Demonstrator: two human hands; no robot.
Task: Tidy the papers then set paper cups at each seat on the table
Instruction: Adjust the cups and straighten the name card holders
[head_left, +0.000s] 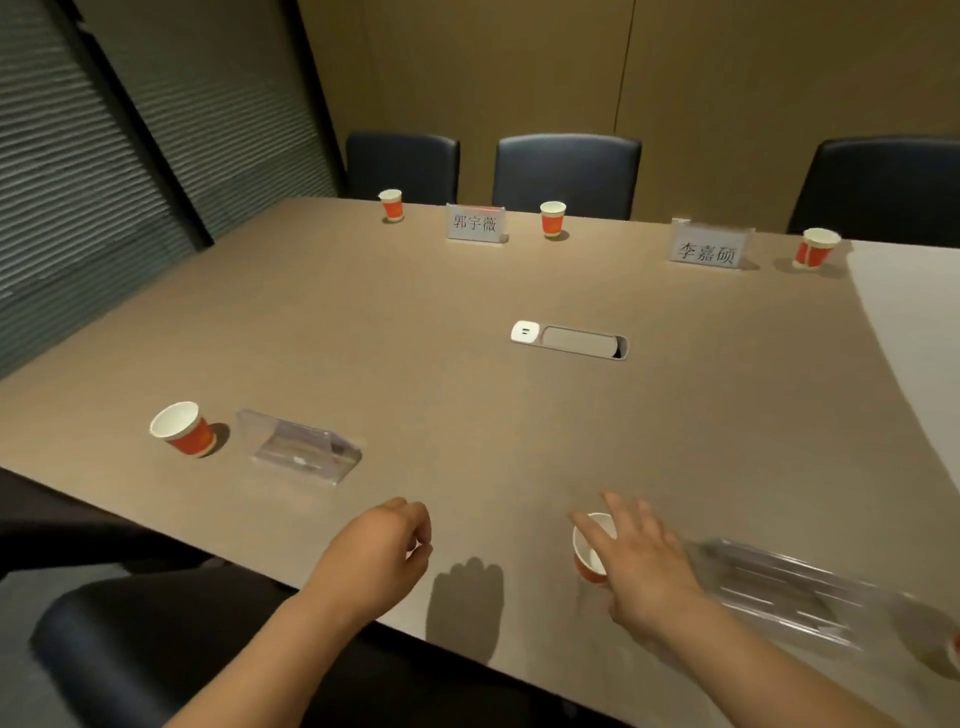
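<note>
Several red-and-white paper cups stand on the tan table (395, 332). Along the far side there are three: far left cup (390, 204), middle cup (552, 219), right cup (814, 249). Another cup (183, 429) stands at the near left. A further cup (589, 553) stands close to the front edge. My right hand (641, 561) is spread over this cup's right side, fingers apart, not closed around it. My left hand (382, 551) hovers loosely curled over the front edge and holds nothing. A sliver of another cup (955, 649) shows at the right border.
Two printed name cards (475, 223) (709, 250) stand on the far side, and two clear card holders (304, 449) (779, 590) on the near side. A cable port (571, 340) sits mid-table. Dark chairs (566, 174) line the far edge. A pale white area (914, 312) covers the right.
</note>
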